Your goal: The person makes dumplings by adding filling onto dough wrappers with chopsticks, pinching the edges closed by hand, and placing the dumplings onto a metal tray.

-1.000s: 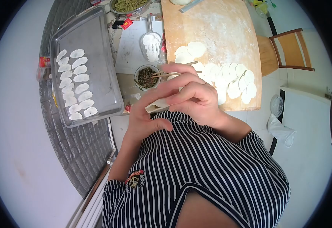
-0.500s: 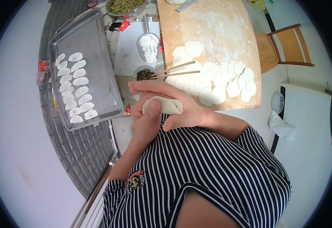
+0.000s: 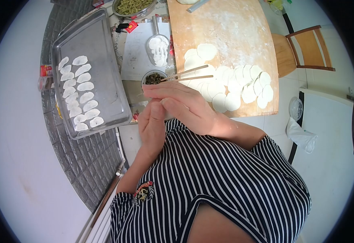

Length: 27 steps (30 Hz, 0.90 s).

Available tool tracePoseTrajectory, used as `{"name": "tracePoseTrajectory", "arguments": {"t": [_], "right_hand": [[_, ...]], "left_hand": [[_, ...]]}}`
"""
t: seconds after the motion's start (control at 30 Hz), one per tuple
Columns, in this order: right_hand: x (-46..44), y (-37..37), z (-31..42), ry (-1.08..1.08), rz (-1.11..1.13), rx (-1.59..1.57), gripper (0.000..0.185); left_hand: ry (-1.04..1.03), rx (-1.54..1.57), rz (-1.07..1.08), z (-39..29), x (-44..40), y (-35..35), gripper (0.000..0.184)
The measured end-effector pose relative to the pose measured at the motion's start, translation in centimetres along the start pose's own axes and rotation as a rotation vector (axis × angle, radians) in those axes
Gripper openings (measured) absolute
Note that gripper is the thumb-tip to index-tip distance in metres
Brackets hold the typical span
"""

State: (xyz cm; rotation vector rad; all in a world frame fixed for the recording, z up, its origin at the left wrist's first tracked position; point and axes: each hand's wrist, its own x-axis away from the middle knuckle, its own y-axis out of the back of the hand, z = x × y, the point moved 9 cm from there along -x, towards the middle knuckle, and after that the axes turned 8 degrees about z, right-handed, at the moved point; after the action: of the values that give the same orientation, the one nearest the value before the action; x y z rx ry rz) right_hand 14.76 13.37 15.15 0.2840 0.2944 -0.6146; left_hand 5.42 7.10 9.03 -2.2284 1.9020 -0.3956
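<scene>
My left hand [image 3: 151, 127] and my right hand [image 3: 193, 109] are pressed together in front of my chest, thumbs side by side. They are closed around a folded piece of dough [image 3: 169, 116], of which just a pale sliver shows between the palms. Just beyond my fingers stands a bowl of chopped filling [image 3: 154, 78], partly covered by my right hand. Two chopsticks [image 3: 191, 77] lean out of it to the right, over round dough wrappers [image 3: 219, 102] spread in overlapping rows.
On the left, a metal tray [image 3: 122, 106] holds several filled dumplings [image 3: 85, 86]. A scoop of flour [image 3: 159, 50] lies on white paper [image 3: 134, 54]. The floured wooden board [image 3: 233, 30] is at the right, with a chair [image 3: 312, 48] beyond. Green pods fill a basin [image 3: 118, 12] at the top.
The folded dough, visible in my fingers half a second ago, is now mostly hidden. My right hand has closed over it against my left. Earlier still, my hands were higher and more apart.
</scene>
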Motion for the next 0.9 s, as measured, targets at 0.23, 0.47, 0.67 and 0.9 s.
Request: {"name": "tracePoseTrajectory", "arguments": {"t": [0.23,0.47,0.67,0.9], "right_hand": [[0.6,-0.4,0.0,-0.042,-0.137,0.155,0.030],[1.0,-1.2,-0.8,-0.031,-0.116,0.140,0.032],[1.2,-1.9,-2.3,-0.067,0.002,0.098,0.044],[1.6,-3.0,-4.6,-0.441,0.025,-0.718,0.058]], "left_hand": [[0.011,-0.472,0.012,-2.7,-0.1,-0.6,0.041],[-0.028,-0.769,0.081,-3.7,-0.4,-1.0,0.039],[0.074,-0.516,-0.016,-1.3,-0.7,1.0,0.044],[-0.305,-0.582,0.073,-4.7,-1.8,0.6,0.054]]}}
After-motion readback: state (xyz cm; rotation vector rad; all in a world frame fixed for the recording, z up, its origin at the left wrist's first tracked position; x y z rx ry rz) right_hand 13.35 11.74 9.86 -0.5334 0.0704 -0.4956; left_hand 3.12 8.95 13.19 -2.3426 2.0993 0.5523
